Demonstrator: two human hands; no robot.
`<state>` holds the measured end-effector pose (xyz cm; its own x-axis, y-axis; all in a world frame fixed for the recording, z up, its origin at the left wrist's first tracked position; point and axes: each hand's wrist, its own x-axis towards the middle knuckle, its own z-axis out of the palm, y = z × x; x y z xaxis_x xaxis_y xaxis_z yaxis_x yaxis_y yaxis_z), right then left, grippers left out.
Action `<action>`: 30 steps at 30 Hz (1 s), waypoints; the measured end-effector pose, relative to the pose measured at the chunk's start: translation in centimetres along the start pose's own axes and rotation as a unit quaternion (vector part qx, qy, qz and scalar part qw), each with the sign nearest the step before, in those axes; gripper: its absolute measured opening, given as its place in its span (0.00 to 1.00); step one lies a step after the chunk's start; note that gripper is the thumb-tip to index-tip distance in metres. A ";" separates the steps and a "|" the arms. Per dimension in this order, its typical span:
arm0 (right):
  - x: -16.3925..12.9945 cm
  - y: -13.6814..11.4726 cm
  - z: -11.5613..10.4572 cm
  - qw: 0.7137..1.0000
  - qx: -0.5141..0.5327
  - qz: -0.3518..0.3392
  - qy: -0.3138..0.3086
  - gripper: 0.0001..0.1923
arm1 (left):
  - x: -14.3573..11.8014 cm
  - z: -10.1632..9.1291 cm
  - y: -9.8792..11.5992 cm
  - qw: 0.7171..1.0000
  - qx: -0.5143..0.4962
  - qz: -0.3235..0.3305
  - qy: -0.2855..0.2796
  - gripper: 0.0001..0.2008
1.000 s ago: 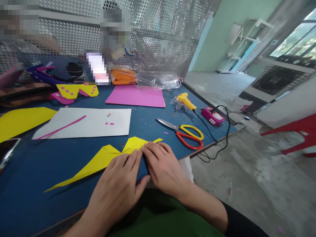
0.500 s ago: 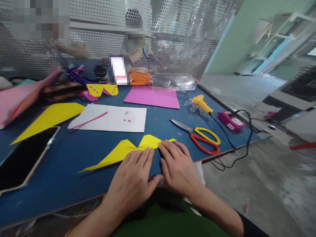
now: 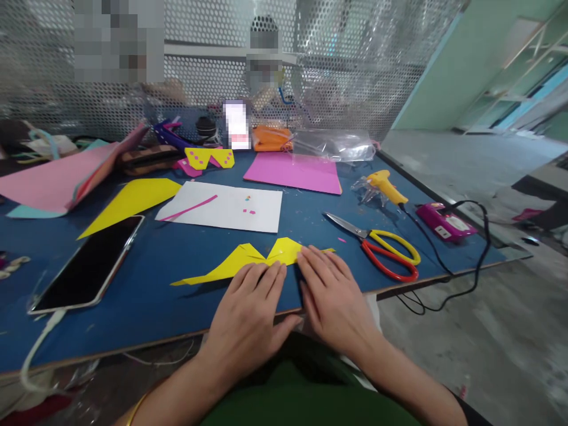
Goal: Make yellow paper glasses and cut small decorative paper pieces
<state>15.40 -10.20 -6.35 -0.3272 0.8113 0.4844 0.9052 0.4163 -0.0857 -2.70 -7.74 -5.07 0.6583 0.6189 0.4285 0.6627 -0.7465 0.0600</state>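
Note:
A folded yellow paper cutout [image 3: 284,251] with wavy edges lies at the front of the blue table. My left hand [image 3: 248,307] rests flat over its lower middle edge, fingers stretched out. On its right part lies my right hand [image 3: 332,290], also flat, covering some of the paper. Both hands press down without grasping. Right of them are scissors [image 3: 366,234] with one yellow and one red handle. Behind the cutout is a white sheet [image 3: 226,216] bearing a magenta strip and small scraps.
A phone [image 3: 91,266] with a white cable lies left, near yellow paper [image 3: 128,198]. Farther back are a yellow paper mask [image 3: 210,157], pink sheets [image 3: 293,173] and a plastic bag [image 3: 332,145]. A yellow glue gun [image 3: 386,186] and purple power strip [image 3: 444,223] sit right.
The view has swung left, so things appear farther right and more of the phone shows. Both hands stay flat on the yellow paper cutout, with little visible movement against it.

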 end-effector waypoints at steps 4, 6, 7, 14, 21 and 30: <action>0.4 -1.0 0.4 0.996 0.069 -0.064 -0.008 0.22 | -0.6 -0.6 -0.9 0.998 -0.069 -0.013 -0.003 0.23; 0.3 -1.2 0.6 0.996 0.074 -0.056 -0.013 0.22 | -1.0 -0.9 -1.6 0.995 -0.099 -0.029 0.017 0.20; 0.3 -1.3 0.7 0.996 0.074 -0.052 -0.018 0.23 | -1.2 -1.0 -2.0 0.993 -0.104 -0.048 0.033 0.18; 0.5 -1.4 0.7 0.996 0.047 -0.036 -0.069 0.25 | 0.0 -1.4 -3.3 0.980 -0.077 -0.184 -0.010 0.05; 0.4 -1.6 0.7 0.995 0.038 -0.039 -0.081 0.26 | 1.2 -1.6 -3.5 0.977 -0.025 -0.209 -0.046 0.10; 1.1 -1.8 0.1 0.992 0.068 -0.009 -0.103 0.25 | 1.8 -1.7 -4.7 0.975 -0.005 -0.204 -0.086 0.13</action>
<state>13.34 -9.99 -5.77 -0.4042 0.8644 0.2991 0.8582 0.4715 -0.2028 -5.27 -3.51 -3.10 0.3903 0.8964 0.2102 0.8792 -0.4307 0.2040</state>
